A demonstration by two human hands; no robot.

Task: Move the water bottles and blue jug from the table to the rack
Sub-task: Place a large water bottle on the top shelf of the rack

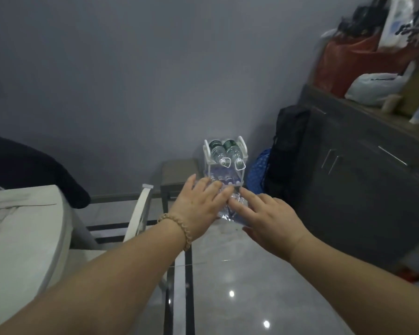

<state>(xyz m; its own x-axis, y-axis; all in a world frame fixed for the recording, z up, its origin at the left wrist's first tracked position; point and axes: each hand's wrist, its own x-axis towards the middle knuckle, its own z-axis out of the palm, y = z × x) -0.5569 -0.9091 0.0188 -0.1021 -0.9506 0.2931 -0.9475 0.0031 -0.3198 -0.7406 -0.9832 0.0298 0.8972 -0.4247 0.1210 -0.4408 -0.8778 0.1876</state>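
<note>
Blue jug lies between left grip and right grip, just in front of the rack. Both grips press it with straightened fingers.

Left hand and right hand hide most of a blurred clear object before the rack.

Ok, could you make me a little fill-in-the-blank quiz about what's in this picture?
The top tier of the white rack holds ___ water bottles lying on their sides.
The wrist of the left hand wears a beaded ___.
The backpack standing beside the rack is ___.
Missing words: two; bracelet; black.
</note>
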